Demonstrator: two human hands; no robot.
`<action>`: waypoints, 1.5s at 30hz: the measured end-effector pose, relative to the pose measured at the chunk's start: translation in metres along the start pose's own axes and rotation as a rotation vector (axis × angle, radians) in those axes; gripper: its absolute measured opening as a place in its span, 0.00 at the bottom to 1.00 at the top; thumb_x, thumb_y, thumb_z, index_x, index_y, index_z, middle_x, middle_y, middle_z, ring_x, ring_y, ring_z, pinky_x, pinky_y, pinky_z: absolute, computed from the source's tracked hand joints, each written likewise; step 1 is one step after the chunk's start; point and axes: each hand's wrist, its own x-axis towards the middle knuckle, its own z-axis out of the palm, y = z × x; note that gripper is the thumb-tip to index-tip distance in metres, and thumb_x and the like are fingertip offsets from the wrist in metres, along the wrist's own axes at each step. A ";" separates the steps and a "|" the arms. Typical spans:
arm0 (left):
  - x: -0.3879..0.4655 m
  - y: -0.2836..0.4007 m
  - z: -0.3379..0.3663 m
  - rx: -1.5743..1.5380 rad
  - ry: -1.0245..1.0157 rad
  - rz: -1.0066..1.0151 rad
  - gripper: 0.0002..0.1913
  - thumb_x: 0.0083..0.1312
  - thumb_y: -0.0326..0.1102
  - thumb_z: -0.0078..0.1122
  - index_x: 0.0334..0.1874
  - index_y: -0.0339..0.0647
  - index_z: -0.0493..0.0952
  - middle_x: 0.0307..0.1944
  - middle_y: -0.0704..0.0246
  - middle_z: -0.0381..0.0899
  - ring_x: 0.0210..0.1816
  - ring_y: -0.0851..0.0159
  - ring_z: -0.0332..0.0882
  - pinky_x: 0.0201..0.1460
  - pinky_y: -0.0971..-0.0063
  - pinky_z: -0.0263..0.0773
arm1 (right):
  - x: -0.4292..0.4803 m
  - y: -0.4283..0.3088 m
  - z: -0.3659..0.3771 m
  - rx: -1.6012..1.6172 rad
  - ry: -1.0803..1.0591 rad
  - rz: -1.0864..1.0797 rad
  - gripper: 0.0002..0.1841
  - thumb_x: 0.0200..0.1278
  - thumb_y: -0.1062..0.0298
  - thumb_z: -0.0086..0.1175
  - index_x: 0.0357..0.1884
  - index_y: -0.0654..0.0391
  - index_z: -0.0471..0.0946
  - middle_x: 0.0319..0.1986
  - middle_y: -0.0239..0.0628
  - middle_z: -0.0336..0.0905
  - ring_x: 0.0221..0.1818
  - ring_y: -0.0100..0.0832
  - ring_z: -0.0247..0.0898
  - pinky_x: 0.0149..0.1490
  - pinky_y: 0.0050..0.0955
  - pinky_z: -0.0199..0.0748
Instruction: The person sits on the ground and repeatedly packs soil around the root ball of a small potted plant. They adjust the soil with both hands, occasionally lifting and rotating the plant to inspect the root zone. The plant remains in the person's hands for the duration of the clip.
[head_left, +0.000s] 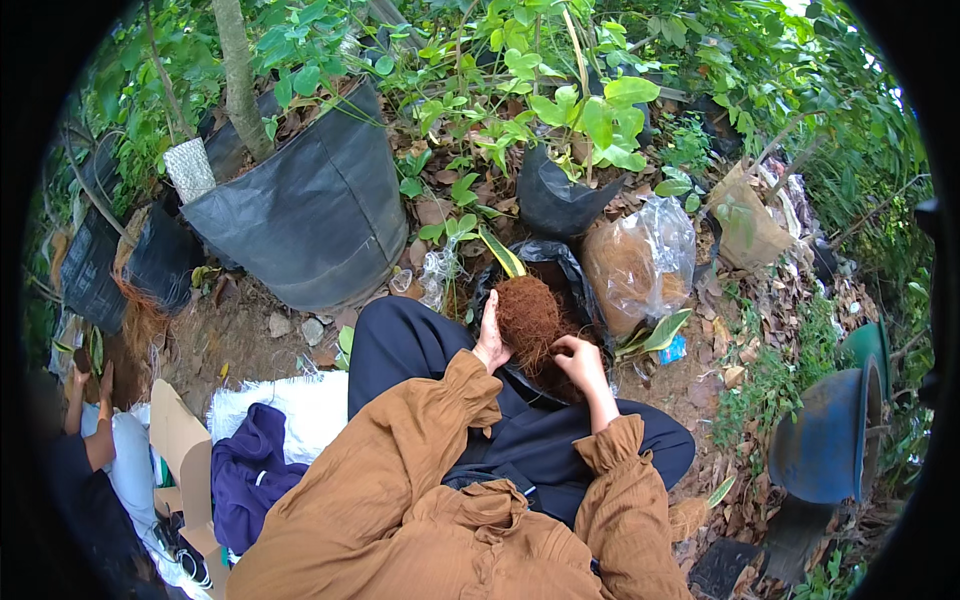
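Observation:
My left hand (493, 341) is pressed along the left side of a ball of brown coconut fibre (529, 315), holding it up. From the top of the ball rises a yellow-edged snake plant leaf (502, 253). At the ball's lower right, my right hand (585, 365) has its thumb and fingertips together on loose fibre strands. Both hands are over an open black plastic bag (592, 296) containing dark brown material, between my folded legs. Right of it stands a clear plastic bag (645, 259) of brown fibre. Another snake plant leaf (666, 330) lies below that.
A large black planting bag (300, 202) with a tree trunk stands at front left. Blue pot (817, 435) lies on its side at right. A purple cloth (251, 472) and cardboard box (180, 442) are left, near another person's hands (94, 382) around a small plant.

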 end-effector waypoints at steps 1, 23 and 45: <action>-0.001 0.000 0.001 -0.015 -0.031 0.002 0.36 0.70 0.67 0.40 0.67 0.43 0.67 0.62 0.63 0.74 0.61 0.56 0.72 0.65 0.55 0.66 | 0.003 0.002 -0.011 0.188 0.015 0.147 0.14 0.50 0.71 0.64 0.41 0.61 0.83 0.39 0.40 0.84 0.39 0.32 0.81 0.45 0.30 0.78; 0.012 -0.010 0.069 0.014 0.291 0.064 0.28 0.69 0.62 0.44 0.53 0.45 0.75 0.48 0.65 0.81 0.47 0.60 0.80 0.53 0.64 0.75 | 0.013 -0.068 -0.032 -0.229 0.143 -0.748 0.24 0.59 0.73 0.55 0.60 0.54 0.75 0.66 0.36 0.68 0.72 0.41 0.56 0.76 0.48 0.45; 0.002 -0.015 0.079 0.115 0.180 0.090 0.29 0.72 0.61 0.38 0.58 0.43 0.73 0.53 0.64 0.78 0.51 0.60 0.78 0.56 0.65 0.75 | 0.005 -0.075 -0.026 -0.399 0.445 -0.642 0.21 0.63 0.57 0.56 0.60 0.44 0.75 0.63 0.28 0.70 0.71 0.33 0.58 0.75 0.57 0.35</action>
